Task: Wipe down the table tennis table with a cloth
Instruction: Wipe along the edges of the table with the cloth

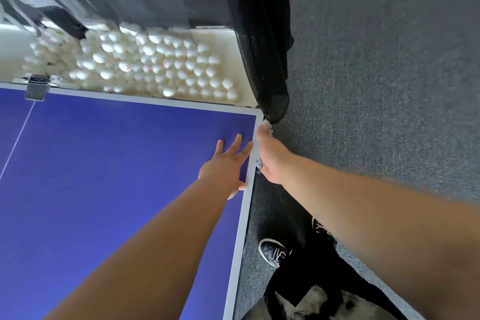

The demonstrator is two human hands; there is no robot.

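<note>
Head view: left hand (pixel 225 163) flat, grip released, beside table (pixel 104 169) edge; right hand (pixel 270 161) grasps cloth (pixel 267 127) against that edge.

Both arms bare, both extended forward.

Left forearm (pixel 155 236): enters from bottom left, runs up and to the right. Left hand (pixel 226 166): palm down, flat on the table (pixel 104 163) just inside its right border, fingers straight and spread, thumb on the border strip.

Right forearm (pixel 363 215): enters from the right, angled up and to the left. Right hand (pixel 270 156): back of hand up, fingers together and pointing forward along the table's side edge, just beside the left hand. White cloth (pixel 267 126) shows past the fingertips and under the thumb side. Grip beneath the hand hidden and blurred.
</note>
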